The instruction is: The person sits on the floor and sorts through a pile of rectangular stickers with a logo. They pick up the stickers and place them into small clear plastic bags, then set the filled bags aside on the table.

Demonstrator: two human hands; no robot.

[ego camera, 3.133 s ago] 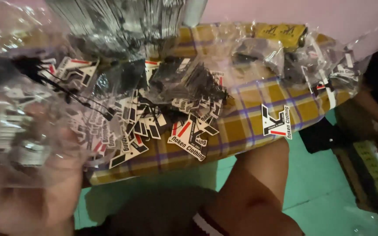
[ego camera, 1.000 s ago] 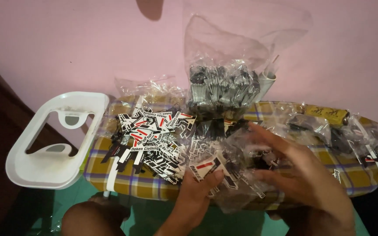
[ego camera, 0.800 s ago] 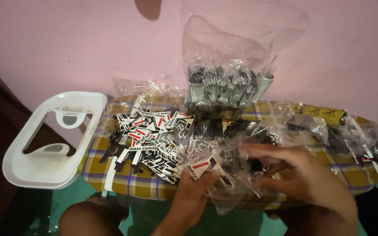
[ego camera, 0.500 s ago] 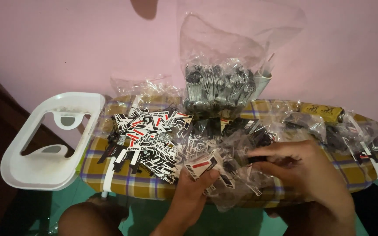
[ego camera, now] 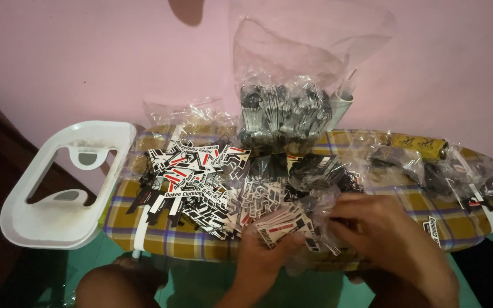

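Note:
My left hand (ego camera: 266, 251) grips a fanned stack of black, white and red card tags (ego camera: 283, 227) at the near edge of an ironing board (ego camera: 184, 242) with a yellow checked cover. My right hand (ego camera: 392, 236) rests beside it on the right, fingers curled on crinkled clear plastic (ego camera: 315, 199) that lies against the stack. A loose pile of the same tags (ego camera: 201, 177) with black strings spreads over the board to the left of my hands.
A tall clear bag of grey tags (ego camera: 283, 111) stands at the back against the pink wall. More small clear bags (ego camera: 463, 171) lie on the board's right end. A white iron rest (ego camera: 64, 182) sticks out at the left. My knee (ego camera: 115, 285) is below.
The view swung from a close look at held bags to the whole board. In the last second my right hand drew in toward the stack in my left hand.

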